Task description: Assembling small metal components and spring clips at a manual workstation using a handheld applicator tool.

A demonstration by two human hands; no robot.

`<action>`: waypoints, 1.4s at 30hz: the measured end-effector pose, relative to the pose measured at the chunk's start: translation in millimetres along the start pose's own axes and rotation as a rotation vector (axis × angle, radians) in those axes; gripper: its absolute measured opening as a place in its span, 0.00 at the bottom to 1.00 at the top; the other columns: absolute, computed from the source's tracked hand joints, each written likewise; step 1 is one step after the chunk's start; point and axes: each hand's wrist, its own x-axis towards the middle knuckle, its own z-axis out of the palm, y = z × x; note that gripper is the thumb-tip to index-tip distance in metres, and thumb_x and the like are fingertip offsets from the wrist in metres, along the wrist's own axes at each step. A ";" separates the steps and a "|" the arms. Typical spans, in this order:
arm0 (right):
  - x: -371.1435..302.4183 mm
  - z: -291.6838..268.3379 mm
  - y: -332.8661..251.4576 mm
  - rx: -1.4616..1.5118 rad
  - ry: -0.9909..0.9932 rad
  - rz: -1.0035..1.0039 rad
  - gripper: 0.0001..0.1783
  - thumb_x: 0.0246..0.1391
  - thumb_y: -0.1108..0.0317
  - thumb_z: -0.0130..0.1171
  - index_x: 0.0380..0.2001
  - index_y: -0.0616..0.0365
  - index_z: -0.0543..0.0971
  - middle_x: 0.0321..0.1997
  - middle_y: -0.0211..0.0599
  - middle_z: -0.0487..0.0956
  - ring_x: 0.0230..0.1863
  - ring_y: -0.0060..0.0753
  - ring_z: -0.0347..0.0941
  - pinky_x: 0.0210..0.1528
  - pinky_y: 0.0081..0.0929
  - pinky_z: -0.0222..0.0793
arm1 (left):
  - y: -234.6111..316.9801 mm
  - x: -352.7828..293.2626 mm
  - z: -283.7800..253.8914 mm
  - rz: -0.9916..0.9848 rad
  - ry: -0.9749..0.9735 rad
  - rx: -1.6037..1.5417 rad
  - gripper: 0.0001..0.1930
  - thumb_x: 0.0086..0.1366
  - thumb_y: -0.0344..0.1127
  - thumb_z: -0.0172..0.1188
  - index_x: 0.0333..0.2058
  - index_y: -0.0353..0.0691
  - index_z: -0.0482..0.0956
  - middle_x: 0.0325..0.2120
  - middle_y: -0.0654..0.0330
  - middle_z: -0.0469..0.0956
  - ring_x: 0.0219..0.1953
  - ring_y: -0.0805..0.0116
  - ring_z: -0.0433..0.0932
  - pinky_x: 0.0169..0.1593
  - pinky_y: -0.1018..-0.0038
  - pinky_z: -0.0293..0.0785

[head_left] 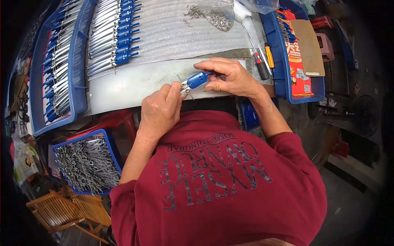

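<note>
Above the table's near edge, a part with a blue end piece (198, 80) and silver metal is held tilted between my hands. My left hand (161, 105) is closed, thumb and fingers pinching its silver end by a thin metal crosspiece. From the other side, my right hand (233, 77) curves round the narrow blue tip, index finger above and thumb below. The fingers hide where that tip ends. Beneath both hands lies a smooth whitish board (123, 92).
Similar blue-and-silver parts (123, 37) line the foam sheet (168, 33). Beyond are small metal pins (219, 19) in a plastic bag. Screwdrivers (269, 55) lie at right beside a blue tray (279, 57). Left are another filled blue tray (80, 57) and a lower bin of metal pieces (88, 164).
</note>
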 end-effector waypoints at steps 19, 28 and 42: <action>-4.5 -24.2 18.2 0.014 0.074 0.174 0.16 0.41 0.69 0.57 0.36 0.63 0.72 0.28 0.32 0.72 0.27 0.20 0.66 0.29 0.16 0.63 | -7.4 8.7 3.4 -0.029 -0.007 -0.028 0.10 0.50 0.31 0.54 0.32 0.38 0.66 0.17 0.58 0.64 0.15 0.61 0.68 0.16 0.70 0.63; 15.0 -35.6 32.9 0.075 0.338 0.360 0.08 0.45 0.71 0.52 0.29 0.64 0.74 0.18 0.26 0.69 0.19 0.13 0.62 0.20 0.11 0.59 | -16.8 16.7 2.0 -0.050 0.000 0.034 0.10 0.49 0.31 0.55 0.31 0.38 0.66 0.16 0.58 0.64 0.14 0.61 0.68 0.17 0.70 0.63; 84.2 -20.0 70.5 -0.604 0.206 0.012 0.06 0.41 0.70 0.50 0.22 0.62 0.73 0.24 0.44 0.73 0.29 0.45 0.69 0.32 0.34 0.64 | -18.9 16.4 5.6 -0.070 0.019 0.027 0.10 0.49 0.32 0.55 0.31 0.38 0.66 0.16 0.59 0.64 0.14 0.62 0.68 0.17 0.70 0.64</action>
